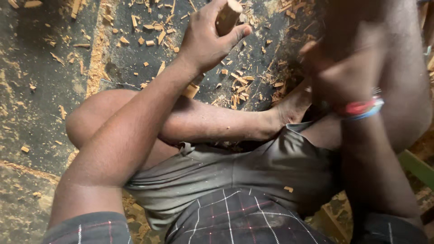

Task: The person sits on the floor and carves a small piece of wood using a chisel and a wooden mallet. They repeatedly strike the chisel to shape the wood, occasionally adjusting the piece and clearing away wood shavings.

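Left hand [205, 40] grips wooden piece [227, 16]; right hand [341, 72] blurred above wood chips [239, 88].

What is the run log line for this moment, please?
left hand: holds wooden piece | right hand: blurred, grip unclear | floor: wood chips
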